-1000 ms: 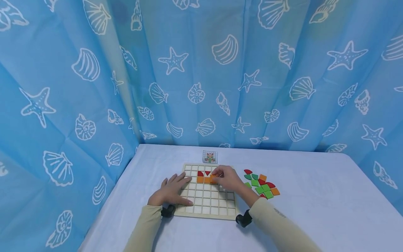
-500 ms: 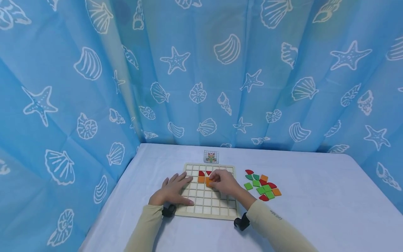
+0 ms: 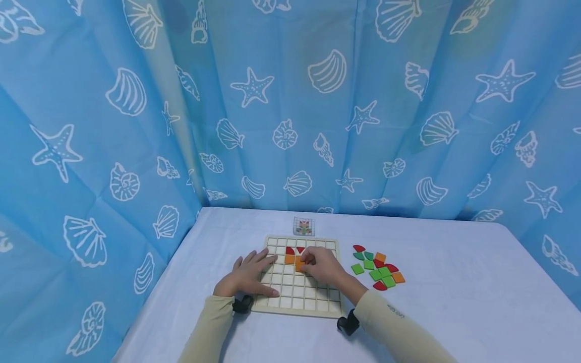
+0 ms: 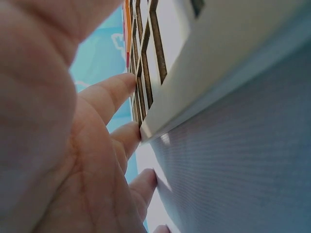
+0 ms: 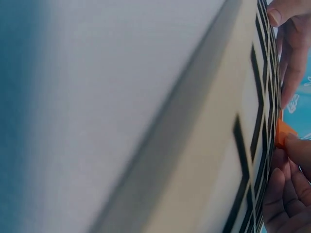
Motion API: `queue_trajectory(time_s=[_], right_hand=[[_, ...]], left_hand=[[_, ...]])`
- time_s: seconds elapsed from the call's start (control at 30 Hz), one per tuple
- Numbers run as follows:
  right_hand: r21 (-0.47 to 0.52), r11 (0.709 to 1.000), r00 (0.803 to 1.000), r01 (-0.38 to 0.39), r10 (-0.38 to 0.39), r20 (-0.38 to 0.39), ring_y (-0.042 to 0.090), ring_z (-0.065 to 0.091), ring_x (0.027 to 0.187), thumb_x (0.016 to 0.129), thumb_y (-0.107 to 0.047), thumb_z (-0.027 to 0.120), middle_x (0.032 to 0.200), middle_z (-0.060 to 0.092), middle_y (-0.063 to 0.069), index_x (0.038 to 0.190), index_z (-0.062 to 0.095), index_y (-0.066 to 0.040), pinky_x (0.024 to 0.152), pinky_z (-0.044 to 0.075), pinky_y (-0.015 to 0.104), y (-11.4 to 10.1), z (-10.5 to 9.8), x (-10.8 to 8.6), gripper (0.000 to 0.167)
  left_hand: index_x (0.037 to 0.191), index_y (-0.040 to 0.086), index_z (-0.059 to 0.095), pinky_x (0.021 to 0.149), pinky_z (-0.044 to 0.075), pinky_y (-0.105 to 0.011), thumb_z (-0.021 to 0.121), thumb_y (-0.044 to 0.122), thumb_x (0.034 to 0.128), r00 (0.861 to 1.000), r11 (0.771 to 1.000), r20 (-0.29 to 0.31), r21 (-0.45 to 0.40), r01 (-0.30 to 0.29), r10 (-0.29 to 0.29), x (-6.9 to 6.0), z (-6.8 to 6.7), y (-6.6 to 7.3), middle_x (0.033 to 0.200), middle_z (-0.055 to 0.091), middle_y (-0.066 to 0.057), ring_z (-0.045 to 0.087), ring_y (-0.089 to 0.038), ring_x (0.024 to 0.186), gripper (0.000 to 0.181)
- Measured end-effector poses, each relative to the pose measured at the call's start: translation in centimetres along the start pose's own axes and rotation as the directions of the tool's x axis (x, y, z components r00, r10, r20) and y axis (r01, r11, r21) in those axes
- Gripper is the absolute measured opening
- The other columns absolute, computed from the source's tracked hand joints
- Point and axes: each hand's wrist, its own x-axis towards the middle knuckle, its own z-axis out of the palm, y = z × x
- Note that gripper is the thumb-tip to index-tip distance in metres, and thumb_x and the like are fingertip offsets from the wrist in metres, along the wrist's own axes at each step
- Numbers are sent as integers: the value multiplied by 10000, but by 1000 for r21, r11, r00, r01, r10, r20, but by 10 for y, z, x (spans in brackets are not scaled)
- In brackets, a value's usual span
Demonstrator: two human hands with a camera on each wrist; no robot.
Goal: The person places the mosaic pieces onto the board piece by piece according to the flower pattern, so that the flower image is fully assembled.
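Note:
A wooden grid board (image 3: 295, 311) lies on the white table. My left hand (image 3: 248, 275) rests spread along its left side; in the left wrist view its fingertips (image 4: 127, 83) touch the board's edge. My right hand (image 3: 323, 264) is over the board's upper middle and pinches an orange square tile (image 5: 285, 133) between thumb and fingers. In the head view that tile is partly covered by the fingers, just below another orange tile. An orange tile (image 3: 289, 259), a red quarter-circle piece (image 3: 290, 250) and a red triangle (image 3: 300, 249) lie in the grid.
Loose green, red and orange pieces (image 3: 381, 272) lie on the table to the right of the board. A small card with a coloured grid pattern (image 3: 304, 226) lies beyond the board's far edge. A blue curtain (image 3: 281, 166) with shell prints hangs behind the table.
My right hand has moved left and slightly nearer with the orange tile, from the right end of the orange row to below its middle tile. The left hand stays in place.

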Motion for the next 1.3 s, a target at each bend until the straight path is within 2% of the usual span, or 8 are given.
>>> queue_trajectory(time_s=[0.13,0.4,0.63,0.83,0.97,1.17,1.3], right_hand=[[-18,1000,1000,-7,7,-14,91,586,770,871,-138,759,861,669,-45,922,688,-141,731,537,252,0,3,0,88],[-73,997,1000,-6,8,25,105,569,766,855,-151,775,861,670,-30,913,725,-117,713,532,270,-6,2,-2,84],[-99,994,997,-53,58,57,108,563,773,859,-169,775,850,664,-48,894,742,-139,731,529,258,-8,0,-2,56],[-96,995,998,-35,40,53,111,567,769,851,-170,782,846,666,-51,906,735,-136,742,533,264,-7,-1,-1,80],[-62,997,997,-36,39,59,110,578,774,849,-187,789,856,672,-54,919,729,-137,755,538,267,-6,-2,-3,105],[44,998,996,-41,38,82,116,604,821,859,-183,780,908,689,-41,982,727,-122,788,551,294,-6,-8,-6,147],[61,997,997,-46,42,66,127,592,826,860,-169,774,901,681,-29,1022,730,-97,783,548,299,-6,-14,-6,182]], left_hand=[[1529,267,379,1191,79,-667,808,617,700,1000,1000,-1,-6,-2,2,-1,-1,0,1648,233,-60,138,-390,1521,997],[1531,268,376,1190,82,-670,805,621,699,1000,1000,-5,8,-3,3,-2,-2,1,1648,233,-60,139,-389,1520,1000],[1532,266,373,1190,79,-670,804,616,707,1000,1000,8,-6,-3,3,-1,-2,1,1650,227,-67,133,-392,1522,994],[1531,269,375,1191,79,-668,802,623,702,1000,1000,-1,-6,-4,4,0,-2,0,1650,228,-64,131,-388,1523,997],[1530,269,377,1191,81,-667,801,626,701,1000,1000,1,-6,-8,8,0,-1,-1,1648,231,-64,133,-388,1522,997],[1531,265,375,1189,85,-669,801,626,700,1000,1000,-1,-2,-13,13,1,2,-2,1649,229,-64,133,-386,1521,1001],[1530,269,375,1189,85,-669,801,631,697,1000,1000,-5,6,-8,8,2,2,-2,1649,230,-61,135,-385,1521,1004]])
